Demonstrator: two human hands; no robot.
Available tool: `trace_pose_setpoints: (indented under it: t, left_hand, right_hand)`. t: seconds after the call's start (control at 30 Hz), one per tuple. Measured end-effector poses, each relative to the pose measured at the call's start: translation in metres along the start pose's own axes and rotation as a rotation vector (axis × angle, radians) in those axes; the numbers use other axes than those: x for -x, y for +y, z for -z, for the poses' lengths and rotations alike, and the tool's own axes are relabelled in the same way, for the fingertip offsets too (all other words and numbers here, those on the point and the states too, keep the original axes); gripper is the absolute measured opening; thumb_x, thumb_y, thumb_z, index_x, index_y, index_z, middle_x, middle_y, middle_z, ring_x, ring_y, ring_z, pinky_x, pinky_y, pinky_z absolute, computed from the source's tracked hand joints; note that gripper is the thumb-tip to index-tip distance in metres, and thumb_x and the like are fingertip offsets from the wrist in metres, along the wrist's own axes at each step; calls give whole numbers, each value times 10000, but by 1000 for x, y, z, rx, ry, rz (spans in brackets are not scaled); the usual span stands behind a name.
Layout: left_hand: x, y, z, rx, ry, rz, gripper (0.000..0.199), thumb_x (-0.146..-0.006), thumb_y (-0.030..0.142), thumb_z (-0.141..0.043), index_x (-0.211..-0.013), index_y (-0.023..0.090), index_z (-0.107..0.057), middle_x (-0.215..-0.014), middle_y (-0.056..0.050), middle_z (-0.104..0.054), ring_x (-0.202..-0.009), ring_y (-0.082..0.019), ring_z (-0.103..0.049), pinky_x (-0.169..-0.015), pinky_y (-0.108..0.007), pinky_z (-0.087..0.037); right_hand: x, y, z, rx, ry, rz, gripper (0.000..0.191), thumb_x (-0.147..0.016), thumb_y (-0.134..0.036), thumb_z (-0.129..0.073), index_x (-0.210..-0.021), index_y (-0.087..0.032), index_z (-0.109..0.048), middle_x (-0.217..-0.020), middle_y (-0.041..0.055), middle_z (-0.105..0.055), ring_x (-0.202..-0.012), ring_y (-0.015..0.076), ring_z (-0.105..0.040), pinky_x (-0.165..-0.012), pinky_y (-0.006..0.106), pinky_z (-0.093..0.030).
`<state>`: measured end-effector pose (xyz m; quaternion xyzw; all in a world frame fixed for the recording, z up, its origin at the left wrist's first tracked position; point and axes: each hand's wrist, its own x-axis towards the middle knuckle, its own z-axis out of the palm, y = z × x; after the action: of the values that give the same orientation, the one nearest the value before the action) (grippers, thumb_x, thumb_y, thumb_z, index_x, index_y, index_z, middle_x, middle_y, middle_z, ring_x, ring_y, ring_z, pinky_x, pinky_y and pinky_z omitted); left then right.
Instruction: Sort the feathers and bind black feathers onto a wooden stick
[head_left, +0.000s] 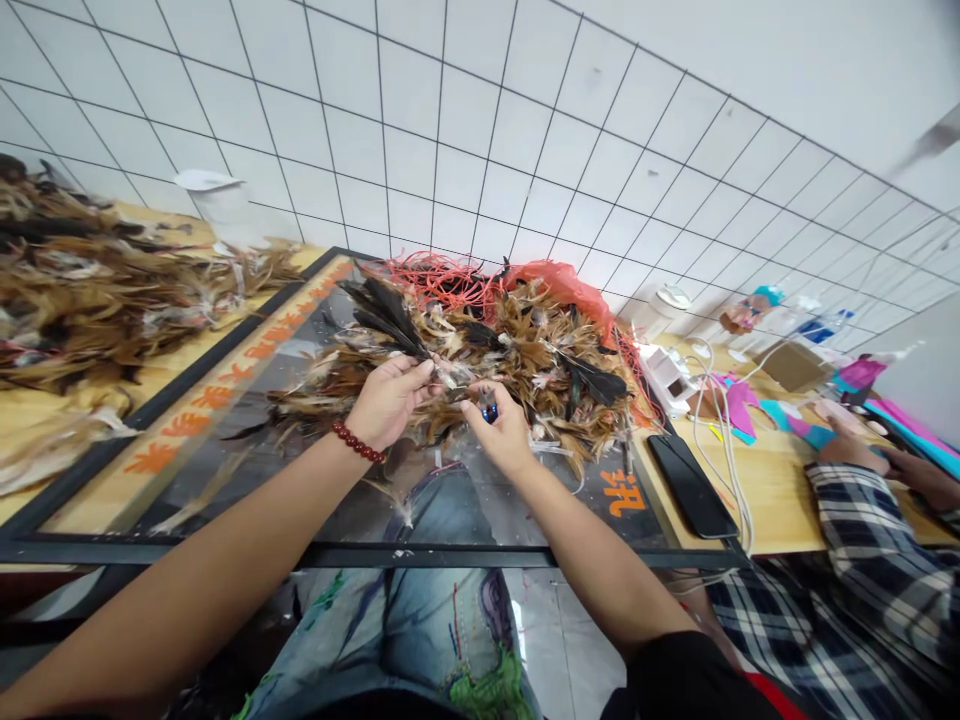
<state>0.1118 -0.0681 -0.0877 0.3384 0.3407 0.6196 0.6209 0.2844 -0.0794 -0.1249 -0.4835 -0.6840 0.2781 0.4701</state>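
Centre of frame, both bare hands over the feather pile [517, 350], which lies on a dark panel [330, 500] with orange lettering. Left hand [391, 402], red bead bracelet [358, 442] at the wrist: thumb and fingers closed in a pinch at the base of some black feathers [386, 318], their vanes fanned toward upper left. Right hand [501, 432] just beside it, fingers curled in around a small blue item [489, 411]; mostly hidden, kind unclear.

Behind the pile, red strings [442, 285] and a red plastic bag [562, 285], up against the tiled wall [480, 130]. Left side of frame: second feather heap [112, 290] on light wood, a white container [225, 210] near it, blurred.

Right of the panel, a black phone [690, 485] lying flat beside white cables [726, 440]. Far right, a co-worker's plaid sleeve [862, 520], the hands near pink and blue pieces [802, 425].
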Motion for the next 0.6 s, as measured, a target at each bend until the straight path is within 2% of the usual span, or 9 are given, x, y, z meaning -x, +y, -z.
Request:
trace_pose_setpoints:
  t: [0.13,0.27,0.4,0.5,0.6]
  left_hand:
    - [0,-3,-1,-24,-7,-25,318,-536,275,-912,-679,130,-668,-758,-55,-715,-694,-143,-650,-682,-266,-527]
    - [3,-11,-2,-144,-8,-23,369,-472,308,-935,-666,135,-674,-678,-42,-697,-603,-133,-616,-627,-260,-504]
    - [4,-18,-4,-242,-10,-55,373,-449,315,-937,-643,146,-666,-616,-23,-663,-576,-132,-585,-593,-255,-479]
    - [5,-19,-4,-286,-80,-59,372,-456,340,-927,-684,155,-698,-666,-29,-680,-617,-146,-588,-626,-273,-489]
    - [6,-18,-3,-391,-177,-91,341,-523,394,-892,-702,156,-726,-725,-31,-687,-694,-157,-595,-692,-282,-493]
  right_hand:
    - [0,-2,1,2,15,33,377,-840,-513,-582,-1016,-183,-634,-689,-30,-572,-572,108,-444,-599,225,-398]
    - [1,-4,1,16,-23,92,376,-845,-507,-590,-1016,-176,-638,-692,-23,-585,-592,112,-480,-618,223,-409]
    - [2,-2,-2,61,-93,176,299,-869,-461,-555,-892,-175,-641,-668,-14,-571,-596,114,-487,-618,224,-405]
    - [1,0,-3,82,-95,208,276,-874,-424,-526,-776,-179,-608,-636,-11,-544,-591,114,-475,-596,222,-388]
    - [1,2,-4,91,-55,221,263,-872,-394,-521,-729,-183,-583,-620,-16,-535,-575,107,-461,-586,220,-380]
